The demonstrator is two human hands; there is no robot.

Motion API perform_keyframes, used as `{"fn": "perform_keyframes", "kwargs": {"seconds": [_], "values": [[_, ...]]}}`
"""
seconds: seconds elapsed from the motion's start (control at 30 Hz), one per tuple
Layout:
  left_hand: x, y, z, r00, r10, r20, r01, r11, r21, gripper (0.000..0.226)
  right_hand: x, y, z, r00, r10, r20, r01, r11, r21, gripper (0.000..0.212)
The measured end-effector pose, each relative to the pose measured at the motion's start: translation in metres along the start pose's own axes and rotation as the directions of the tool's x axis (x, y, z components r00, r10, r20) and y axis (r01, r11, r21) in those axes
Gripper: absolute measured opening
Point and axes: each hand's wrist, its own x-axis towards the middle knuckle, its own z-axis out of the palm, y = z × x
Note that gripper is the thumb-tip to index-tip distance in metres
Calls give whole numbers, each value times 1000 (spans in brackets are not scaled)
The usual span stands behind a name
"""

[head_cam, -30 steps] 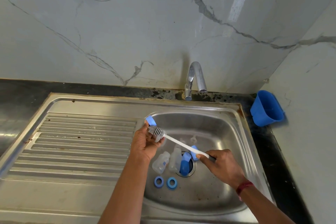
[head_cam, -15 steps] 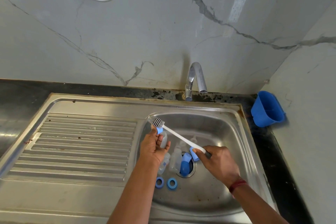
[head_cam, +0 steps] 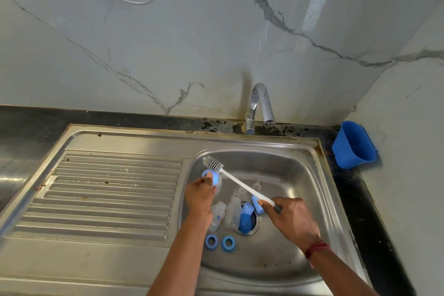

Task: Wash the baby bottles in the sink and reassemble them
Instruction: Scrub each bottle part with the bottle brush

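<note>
Where the dark worktop [head_cam: 28, 127] carries the steel sink [head_cam: 144, 142], the ribbed drainboard [head_cam: 108, 190] takes up the left half. At the basin's left wall the left grip [head_cam: 200, 196] (a bare hand, seen from the back) holds a small clear piece with a blue top [head_cam: 212, 178], the thumb laid over the blue and the fingers curled round the clear part beneath. Just above it is the grey bristle head of the bottle brush [head_cam: 213, 164]; whether the bristles touch the blue top I cannot tell. The brush's white handle slants down to the right across the basin.

Below the handle, on the basin floor, two clear baby bottles [head_cam: 217, 216] lie side by side. The left one bears a small blue mark, too small to read. Nearer the front edge two blue rings [head_cam: 211, 241] lie flat, just beside each other. A blue cap [head_cam: 245, 221] lies tilted in the drain [head_cam: 258, 223], against the right-hand bottle, and a smaller blue piece [head_cam: 257, 204] lies by the drain's far rim, under the handle. Clear teats [head_cam: 255, 185] stand further back, hard to make out.

The right grip [head_cam: 292, 220] is closed round the dark end of the brush handle, and a red thread [head_cam: 316, 249] circles that wrist. Behind the basin the chrome tap [head_cam: 258, 106] rises at the sink's back edge. At far right a blue plastic tub [head_cam: 353, 149] sits tilted in the corner, against the marble wall [head_cam: 408, 127].
</note>
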Motion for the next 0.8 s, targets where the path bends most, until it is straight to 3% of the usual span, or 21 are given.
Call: {"fn": "perform_keyframes", "kwargs": {"seconds": [0.1,0.17,0.3,0.43,0.5,0.6,0.73,0.8], "values": [[-2,-1,-4,995,-72,70,81,989,-126,6,-2,-4,-1,997,71,7,-71,985,159,55],[-1,3,-8,983,-128,133,163,941,-297,17,-6,-5,2,993,117,23,-119,960,252,53],[-3,8,-14,967,-111,228,197,894,-402,8,-16,-11,6,989,143,41,-149,945,292,55],[1,4,-16,972,-1,235,77,947,-311,22,-18,-11,6,984,164,68,-177,941,290,55],[4,4,-18,973,78,216,-40,983,-177,34,-18,-11,6,983,163,80,-180,941,288,55],[8,0,-20,967,183,177,-192,981,37,32,-18,-11,6,984,155,89,-174,942,287,55],[12,-4,-25,966,205,157,-206,979,-7,48,-18,-11,5,986,137,95,-157,950,269,56],[12,-5,-27,961,228,159,-235,972,24,45,-18,-10,6,987,130,95,-151,951,269,56]]}}
